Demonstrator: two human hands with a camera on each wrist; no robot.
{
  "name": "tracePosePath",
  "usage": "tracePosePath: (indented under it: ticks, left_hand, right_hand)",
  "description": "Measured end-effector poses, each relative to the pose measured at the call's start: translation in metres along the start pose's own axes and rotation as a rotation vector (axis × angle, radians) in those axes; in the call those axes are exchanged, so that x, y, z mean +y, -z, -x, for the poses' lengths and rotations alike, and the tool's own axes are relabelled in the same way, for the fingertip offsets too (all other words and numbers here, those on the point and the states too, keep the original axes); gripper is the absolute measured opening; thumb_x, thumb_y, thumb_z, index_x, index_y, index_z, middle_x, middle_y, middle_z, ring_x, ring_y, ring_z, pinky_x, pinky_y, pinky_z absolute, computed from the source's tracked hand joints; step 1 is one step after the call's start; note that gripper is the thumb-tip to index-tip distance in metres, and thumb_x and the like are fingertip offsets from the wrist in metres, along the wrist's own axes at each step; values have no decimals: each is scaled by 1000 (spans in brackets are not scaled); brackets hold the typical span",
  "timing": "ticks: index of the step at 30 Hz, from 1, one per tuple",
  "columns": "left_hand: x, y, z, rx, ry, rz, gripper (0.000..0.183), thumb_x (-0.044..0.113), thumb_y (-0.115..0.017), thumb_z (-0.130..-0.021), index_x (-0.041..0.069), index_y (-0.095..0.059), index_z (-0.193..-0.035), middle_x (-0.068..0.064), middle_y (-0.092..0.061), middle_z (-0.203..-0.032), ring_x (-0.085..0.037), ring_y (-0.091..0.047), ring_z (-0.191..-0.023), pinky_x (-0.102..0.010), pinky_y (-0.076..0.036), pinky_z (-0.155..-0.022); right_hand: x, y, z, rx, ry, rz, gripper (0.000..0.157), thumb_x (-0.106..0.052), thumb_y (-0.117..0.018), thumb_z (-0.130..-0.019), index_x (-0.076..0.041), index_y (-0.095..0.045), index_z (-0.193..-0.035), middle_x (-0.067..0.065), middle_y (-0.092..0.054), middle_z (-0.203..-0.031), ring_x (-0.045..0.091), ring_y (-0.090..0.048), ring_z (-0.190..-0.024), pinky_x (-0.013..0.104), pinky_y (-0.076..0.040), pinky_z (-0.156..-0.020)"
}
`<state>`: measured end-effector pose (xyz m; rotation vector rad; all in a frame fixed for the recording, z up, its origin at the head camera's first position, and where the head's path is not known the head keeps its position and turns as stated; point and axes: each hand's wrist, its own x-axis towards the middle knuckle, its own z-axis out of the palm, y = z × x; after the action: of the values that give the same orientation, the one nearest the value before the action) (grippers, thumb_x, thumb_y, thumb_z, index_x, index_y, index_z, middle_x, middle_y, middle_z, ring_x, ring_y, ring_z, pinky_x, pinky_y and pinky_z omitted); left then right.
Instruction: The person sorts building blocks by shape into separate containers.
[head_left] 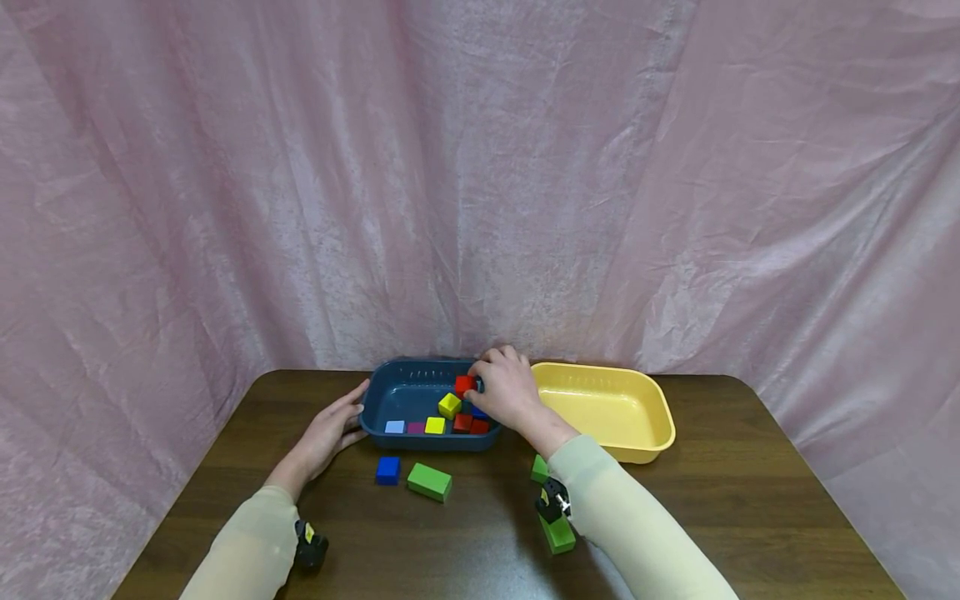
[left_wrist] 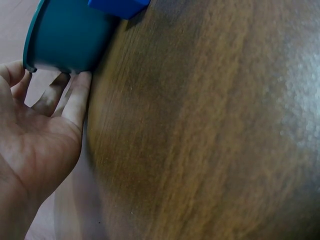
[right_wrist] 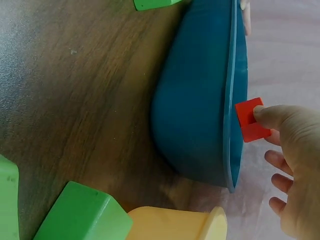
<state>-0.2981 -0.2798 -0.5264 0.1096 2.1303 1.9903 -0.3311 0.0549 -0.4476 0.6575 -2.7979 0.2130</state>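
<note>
My right hand [head_left: 512,393] pinches a red block [right_wrist: 251,121] between thumb and index finger, and its other fingers hang loosely curled. The block shows at the rim of the dark blue plastic basket [head_left: 429,443], on its right side. My left hand [head_left: 327,432] rests with fairly straight fingers against the basket's left end; in the left wrist view the fingertips [left_wrist: 84,77] touch the outer wall low down. Inside the basket lie yellow blocks [head_left: 450,406], red blocks [head_left: 463,423], a light blue block [head_left: 394,427], a magenta block [head_left: 416,427] and a dark blue block, partly hidden by my right hand.
A yellow basket [head_left: 663,412] stands right of the blue one. In front of the blue basket lie a blue block [head_left: 387,471] and a green block [head_left: 430,482]. More green blocks [head_left: 558,534] lie beneath my right forearm. A pink curtain [head_left: 480,183] hangs behind the table.
</note>
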Motion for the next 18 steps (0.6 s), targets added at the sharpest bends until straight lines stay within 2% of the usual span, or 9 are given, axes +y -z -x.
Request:
tracePosePath:
  ticks: [7, 12, 18]
  left_hand:
    - [0, -1, 0, 0, -1, -2, 56, 28, -44, -111, 29, -26, -164, -12, -23, -167, -35, -38, -145, -53, -38, -112]
    - [1, -1, -1, 4, 0, 4, 56, 27, -44, -111, 29, -27, -164, -12, -24, -167, -35, -38, -144, -53, -39, -112]
    - [1, -1, -1, 7, 0, -5, 56, 27, -44, -111, 29, -27, -164, -12, -24, -167, -35, -38, -144, -53, -39, -112]
  right_hand:
    - [1, 1, 2, 1, -2, -57, 39, -45, -77, -91, -21, -76, -122, 3, -63, -121, 27, -48, -115, 46, -41, -97]
    - [5, 2, 4, 33, -1, -66, 38, -43, -78, -90, -22, -76, -121, 3, -64, -121, 27, -49, -115, 46, -42, -98]
    - [7, 3, 4, 26, -1, -68, 38, -44, -78, -90, -22, -76, -121, 2, -63, -121, 26, -48, -115, 45, -41, -98]
